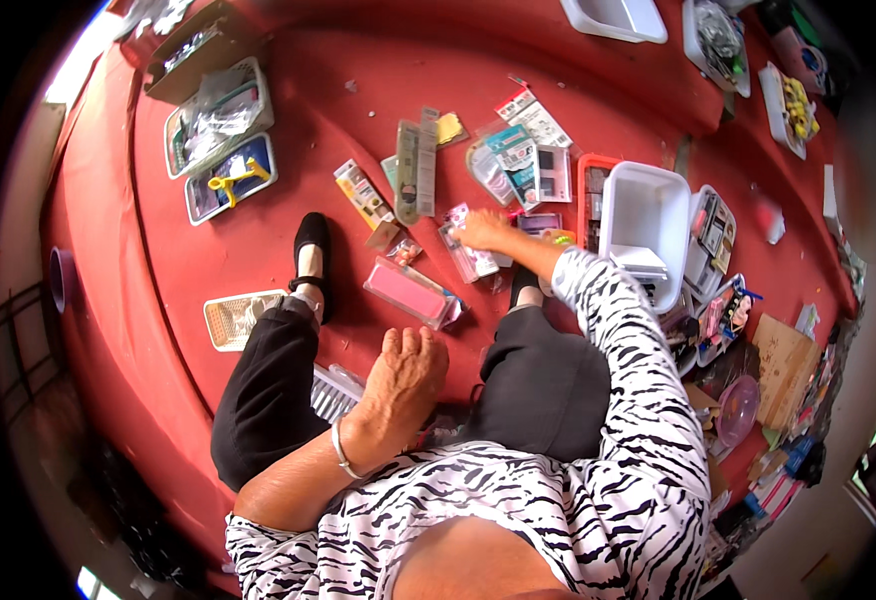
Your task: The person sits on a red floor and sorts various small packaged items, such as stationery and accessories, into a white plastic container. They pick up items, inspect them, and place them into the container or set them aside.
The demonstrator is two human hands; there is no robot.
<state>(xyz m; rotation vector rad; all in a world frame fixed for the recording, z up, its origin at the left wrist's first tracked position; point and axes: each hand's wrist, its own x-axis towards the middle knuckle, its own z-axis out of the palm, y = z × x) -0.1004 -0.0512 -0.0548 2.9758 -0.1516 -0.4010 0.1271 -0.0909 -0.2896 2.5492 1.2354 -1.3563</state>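
left hand (403, 378): fingers bunched, can't tell if holding anything. beyond it, flat pink rectangular box (408, 290). farther, right hand (484, 232): fingers on slim pink-white pack (479, 263), grip unclear; pack's over smooth red sheet (258, 235).

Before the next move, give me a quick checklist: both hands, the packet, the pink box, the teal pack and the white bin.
1. Right hand at the packet: ok, it is over the packet's upper part.
2. Packet firmly gripped: cannot tell, the hand hides the fingertips.
3. Left hand empty: cannot tell, its back faces the camera.
4. Pink box clear of both hands: ok, neither touches it.
5. Teal pack lying separate: not ok, it overlaps neighbouring packs.
6. White bin open at the top: ok, no lid on it.
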